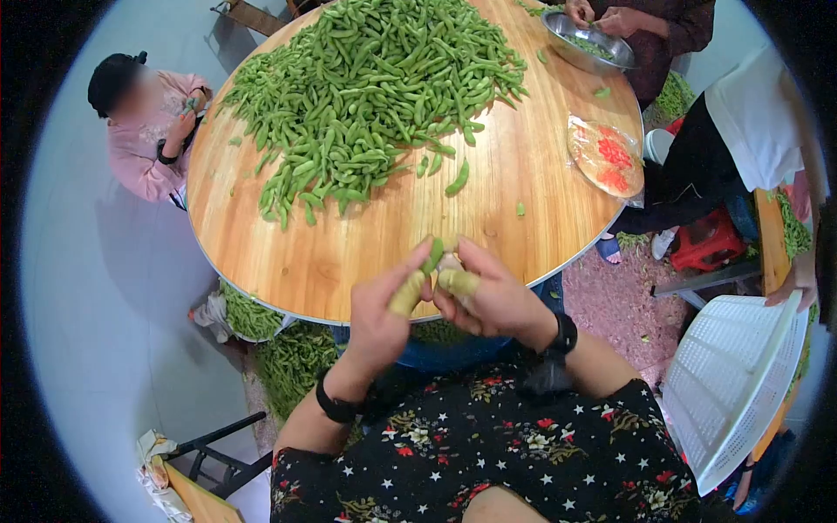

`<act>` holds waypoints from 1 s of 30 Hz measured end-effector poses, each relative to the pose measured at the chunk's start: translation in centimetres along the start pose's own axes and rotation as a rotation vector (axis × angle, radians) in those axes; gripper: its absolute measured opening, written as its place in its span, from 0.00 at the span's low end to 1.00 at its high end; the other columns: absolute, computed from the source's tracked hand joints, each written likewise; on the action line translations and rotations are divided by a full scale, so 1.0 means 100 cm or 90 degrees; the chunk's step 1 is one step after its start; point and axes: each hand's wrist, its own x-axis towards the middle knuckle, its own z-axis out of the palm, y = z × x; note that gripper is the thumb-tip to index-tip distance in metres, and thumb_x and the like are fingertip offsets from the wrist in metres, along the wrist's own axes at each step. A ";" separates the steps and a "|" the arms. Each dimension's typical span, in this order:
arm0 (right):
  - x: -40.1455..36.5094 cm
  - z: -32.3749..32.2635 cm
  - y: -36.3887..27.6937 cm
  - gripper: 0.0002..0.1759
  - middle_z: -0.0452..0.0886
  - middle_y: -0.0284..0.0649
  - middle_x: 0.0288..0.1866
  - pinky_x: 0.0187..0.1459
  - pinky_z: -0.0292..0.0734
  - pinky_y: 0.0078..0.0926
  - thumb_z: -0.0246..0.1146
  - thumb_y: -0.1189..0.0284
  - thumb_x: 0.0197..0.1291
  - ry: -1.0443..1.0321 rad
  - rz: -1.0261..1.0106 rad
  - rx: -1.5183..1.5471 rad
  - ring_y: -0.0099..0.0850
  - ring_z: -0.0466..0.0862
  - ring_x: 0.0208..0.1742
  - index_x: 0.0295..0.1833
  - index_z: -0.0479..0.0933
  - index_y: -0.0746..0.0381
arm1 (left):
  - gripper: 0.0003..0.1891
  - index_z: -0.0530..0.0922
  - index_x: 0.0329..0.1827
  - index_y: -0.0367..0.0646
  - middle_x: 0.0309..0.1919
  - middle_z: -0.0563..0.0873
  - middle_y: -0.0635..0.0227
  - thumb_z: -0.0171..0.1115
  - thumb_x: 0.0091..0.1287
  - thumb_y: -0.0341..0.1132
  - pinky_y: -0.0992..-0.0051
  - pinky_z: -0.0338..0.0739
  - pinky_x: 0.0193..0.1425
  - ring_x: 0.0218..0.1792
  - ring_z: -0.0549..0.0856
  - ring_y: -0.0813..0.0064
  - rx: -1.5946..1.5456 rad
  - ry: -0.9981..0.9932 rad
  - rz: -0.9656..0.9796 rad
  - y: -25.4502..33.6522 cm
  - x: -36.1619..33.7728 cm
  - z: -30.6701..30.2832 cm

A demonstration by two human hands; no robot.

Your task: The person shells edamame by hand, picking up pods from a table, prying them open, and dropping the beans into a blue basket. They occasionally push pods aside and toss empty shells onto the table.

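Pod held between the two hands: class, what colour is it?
The pod is green, clearest in the head view.

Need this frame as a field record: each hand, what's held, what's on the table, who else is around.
left hand: pinching a pod, thumb in a yellowish cover
right hand: fingers on the same pod, thumb covered too
table: round, wooden
pile of pods: heaped on the far half
metal bowl: far right edge, another person's hands at it
wrapped plate: right edge, red pieces under plastic
white basket: off the table, right side
person in pink: seated at the left
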 end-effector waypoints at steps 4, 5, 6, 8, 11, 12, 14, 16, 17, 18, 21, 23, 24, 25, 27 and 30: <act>0.013 -0.016 0.011 0.07 0.75 0.34 0.24 0.11 0.63 0.18 0.48 0.71 0.69 -0.090 0.042 0.260 0.21 0.68 0.11 0.51 0.64 0.58 | 0.18 0.73 0.65 0.39 0.29 0.78 0.76 0.51 0.73 0.32 0.89 0.61 0.25 0.22 0.68 0.89 -0.590 -0.049 -0.368 -0.014 0.002 -0.005; 0.014 -0.019 0.012 0.08 0.75 0.35 0.24 0.11 0.64 0.19 0.48 0.71 0.69 -0.104 0.056 0.288 0.22 0.69 0.11 0.51 0.65 0.58 | 0.20 0.70 0.67 0.39 0.29 0.78 0.78 0.52 0.73 0.32 0.89 0.63 0.25 0.23 0.69 0.90 -0.632 -0.085 -0.358 -0.020 0.002 -0.007; 0.014 -0.020 0.012 0.08 0.76 0.36 0.24 0.11 0.65 0.19 0.47 0.71 0.69 -0.118 0.071 0.316 0.23 0.70 0.11 0.51 0.65 0.58 | 0.20 0.70 0.67 0.39 0.29 0.78 0.78 0.52 0.73 0.32 0.89 0.63 0.25 0.23 0.69 0.90 -0.633 -0.085 -0.359 -0.019 0.002 -0.007; 0.014 -0.015 0.008 0.08 0.76 0.37 0.25 0.11 0.65 0.19 0.47 0.71 0.69 -0.072 0.080 0.275 0.23 0.70 0.12 0.51 0.65 0.58 | 0.19 0.73 0.64 0.38 0.27 0.79 0.73 0.55 0.71 0.32 0.84 0.68 0.26 0.23 0.75 0.83 -0.224 -0.054 -0.280 -0.015 0.003 -0.006; 0.017 -0.010 0.008 0.08 0.76 0.38 0.25 0.10 0.65 0.20 0.46 0.71 0.70 -0.007 0.082 0.173 0.24 0.72 0.12 0.51 0.65 0.59 | 0.12 0.78 0.52 0.36 0.28 0.82 0.65 0.53 0.71 0.32 0.77 0.74 0.30 0.27 0.80 0.77 0.443 0.026 0.249 -0.023 0.004 -0.006; 0.019 -0.008 0.009 0.08 0.76 0.38 0.25 0.11 0.65 0.21 0.46 0.70 0.70 0.013 0.073 0.114 0.25 0.73 0.13 0.50 0.65 0.59 | 0.12 0.78 0.52 0.36 0.28 0.82 0.65 0.53 0.71 0.32 0.77 0.74 0.30 0.27 0.80 0.77 0.445 0.027 0.248 -0.021 0.003 -0.005; 0.019 -0.003 0.010 0.08 0.76 0.38 0.25 0.11 0.66 0.21 0.45 0.70 0.70 0.011 0.068 0.094 0.25 0.74 0.13 0.50 0.65 0.60 | 0.09 0.78 0.47 0.37 0.29 0.83 0.59 0.54 0.70 0.31 0.73 0.76 0.34 0.31 0.83 0.73 0.448 0.063 0.253 -0.017 0.003 0.000; 0.020 0.000 0.012 0.08 0.76 0.38 0.25 0.12 0.66 0.22 0.45 0.69 0.71 0.010 0.063 0.073 0.26 0.74 0.14 0.50 0.65 0.60 | 0.09 0.78 0.47 0.37 0.29 0.82 0.63 0.54 0.71 0.32 0.75 0.75 0.33 0.30 0.82 0.76 0.329 0.084 0.138 -0.024 0.001 0.004; 0.022 0.002 0.014 0.09 0.76 0.38 0.25 0.11 0.65 0.21 0.46 0.69 0.71 0.040 0.054 0.047 0.25 0.74 0.14 0.49 0.66 0.60 | 0.09 0.78 0.47 0.37 0.28 0.82 0.66 0.54 0.71 0.32 0.77 0.74 0.32 0.29 0.80 0.78 0.209 0.103 0.022 -0.028 0.000 0.005; 0.023 0.003 0.015 0.09 0.76 0.38 0.25 0.11 0.65 0.20 0.46 0.68 0.71 0.069 0.043 0.020 0.25 0.74 0.13 0.49 0.66 0.61 | 0.09 0.78 0.47 0.37 0.28 0.82 0.66 0.54 0.71 0.32 0.77 0.74 0.32 0.29 0.80 0.78 0.208 0.103 0.023 -0.030 0.002 0.003; 0.024 0.003 0.011 0.09 0.76 0.40 0.25 0.17 0.70 0.26 0.52 0.68 0.68 0.113 0.015 -0.147 0.29 0.77 0.19 0.46 0.68 0.62 | 0.09 0.78 0.44 0.37 0.25 0.75 0.78 0.49 0.72 0.30 0.83 0.69 0.32 0.28 0.72 0.88 -0.192 0.085 -0.247 -0.030 0.009 -0.002; 0.026 -0.009 0.016 0.10 0.76 0.43 0.27 0.23 0.72 0.31 0.55 0.68 0.65 0.156 -0.135 -0.366 0.33 0.79 0.24 0.45 0.69 0.64 | 0.09 0.78 0.44 0.36 0.26 0.78 0.74 0.50 0.70 0.28 0.81 0.71 0.34 0.28 0.75 0.84 -0.111 0.089 -0.198 -0.031 0.008 0.003; 0.028 -0.011 0.014 0.11 0.76 0.45 0.29 0.29 0.74 0.35 0.58 0.69 0.63 0.196 -0.290 -0.584 0.37 0.80 0.29 0.44 0.69 0.65 | 0.09 0.78 0.45 0.35 0.27 0.80 0.70 0.50 0.69 0.27 0.79 0.73 0.35 0.29 0.78 0.80 -0.029 0.093 -0.149 -0.032 0.008 0.005; 0.028 -0.011 0.011 0.11 0.76 0.45 0.29 0.29 0.74 0.35 0.58 0.69 0.63 0.195 -0.291 -0.585 0.37 0.80 0.29 0.44 0.69 0.65 | 0.09 0.78 0.45 0.35 0.27 0.80 0.70 0.50 0.69 0.27 0.79 0.73 0.35 0.29 0.78 0.80 -0.030 0.094 -0.148 -0.032 0.008 0.006; 0.025 -0.010 0.003 0.14 0.75 0.50 0.33 0.38 0.73 0.40 0.62 0.69 0.59 0.236 -0.350 -0.609 0.45 0.79 0.37 0.43 0.69 0.67 | 0.10 0.77 0.47 0.34 0.33 0.84 0.57 0.52 0.65 0.24 0.71 0.77 0.40 0.34 0.84 0.64 0.130 0.080 0.011 -0.032 0.007 0.010; 0.035 -0.018 0.013 0.13 0.74 0.52 0.36 0.39 0.73 0.41 0.62 0.71 0.57 0.154 -0.383 -0.747 0.50 0.77 0.37 0.43 0.70 0.67 | 0.13 0.77 0.48 0.33 0.39 0.84 0.48 0.52 0.62 0.23 0.65 0.78 0.46 0.41 0.84 0.50 0.217 0.033 0.057 -0.030 0.003 0.005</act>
